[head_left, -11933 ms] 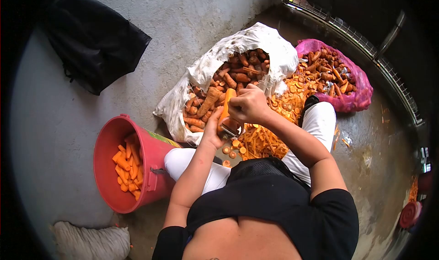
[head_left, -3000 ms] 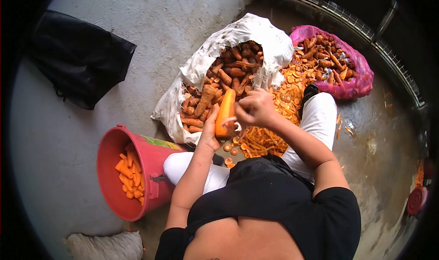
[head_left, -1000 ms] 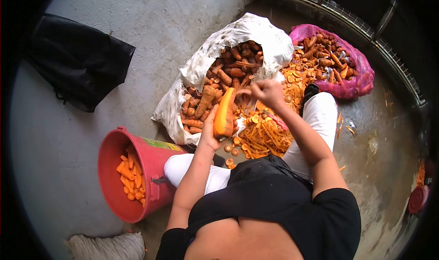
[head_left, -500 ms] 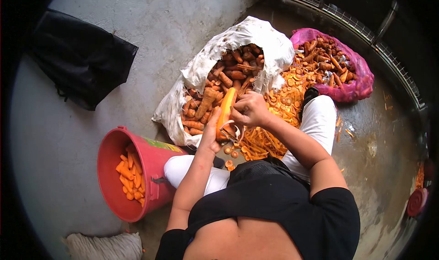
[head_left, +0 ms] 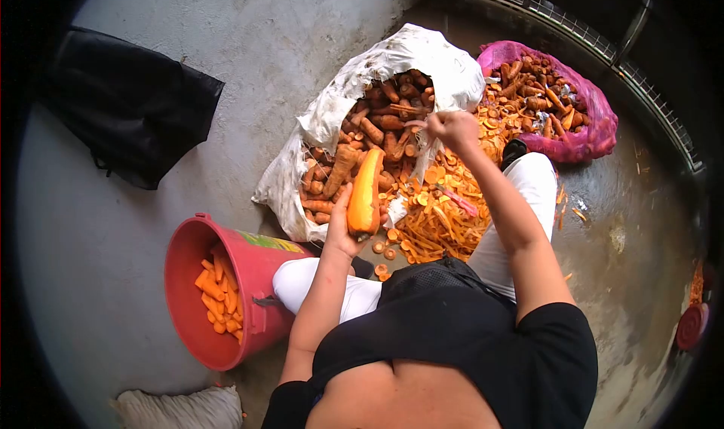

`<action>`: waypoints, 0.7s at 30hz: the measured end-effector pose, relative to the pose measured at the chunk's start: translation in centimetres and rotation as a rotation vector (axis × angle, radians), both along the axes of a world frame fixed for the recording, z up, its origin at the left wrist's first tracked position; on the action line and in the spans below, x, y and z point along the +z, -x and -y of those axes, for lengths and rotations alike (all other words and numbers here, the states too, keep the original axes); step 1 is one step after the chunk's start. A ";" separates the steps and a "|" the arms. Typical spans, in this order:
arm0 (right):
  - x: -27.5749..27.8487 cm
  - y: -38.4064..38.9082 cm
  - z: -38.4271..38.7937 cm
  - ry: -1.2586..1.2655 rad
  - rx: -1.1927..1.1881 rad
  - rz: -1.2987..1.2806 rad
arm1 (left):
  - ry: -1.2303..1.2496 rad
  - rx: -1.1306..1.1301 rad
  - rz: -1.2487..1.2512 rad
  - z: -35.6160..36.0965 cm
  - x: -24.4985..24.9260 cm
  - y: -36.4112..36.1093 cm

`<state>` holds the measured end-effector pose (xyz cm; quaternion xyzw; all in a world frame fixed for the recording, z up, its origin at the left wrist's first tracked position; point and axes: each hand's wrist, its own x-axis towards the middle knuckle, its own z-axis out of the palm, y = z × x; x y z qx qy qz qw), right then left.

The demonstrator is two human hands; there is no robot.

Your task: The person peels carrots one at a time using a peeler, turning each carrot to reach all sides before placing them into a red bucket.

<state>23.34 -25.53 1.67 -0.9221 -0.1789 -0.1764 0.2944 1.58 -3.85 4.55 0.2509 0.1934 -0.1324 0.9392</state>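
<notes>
- Through the head camera I see the left hand point(head_left: 343, 224) closed round a thick carrot point(head_left: 364, 195), fingers and palm against its left side.
- The carrot is in front of the white sack point(head_left: 445, 63), its dark end towards the wearer, its narrower end pointing away; its orange surface looks smooth.
- The right hand point(head_left: 456, 131) is curled into a fist, apart from the carrot, up by the white sack's mouth.
- A pale strip point(head_left: 415, 124) juts from that fist; I cannot tell whether it is peel or part of a tool.
- Rough brown carrots point(head_left: 343, 165) fill the white sack.
- Below the right forearm I see a heap of peelings point(head_left: 430, 229), with a pink thing point(head_left: 458, 200) lying on it.
- Behind, I make out a pink sack point(head_left: 596, 139) holding more brown pieces.
- Beside the left knee, a tilted red bucket point(head_left: 260, 282) holds bright orange carrot pieces point(head_left: 219, 297).
</notes>
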 end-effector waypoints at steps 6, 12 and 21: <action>4.5 10.6 -3.7 -0.268 0.553 0.210 | -0.036 0.016 -0.121 0.5 -0.4 -0.6; 6.2 12.3 -4.8 -0.150 0.725 0.216 | -0.013 -0.045 -0.069 1.1 0.2 -0.2; 3.9 8.2 -4.0 -0.133 0.513 0.177 | -0.082 -0.053 0.057 1.6 1.4 0.3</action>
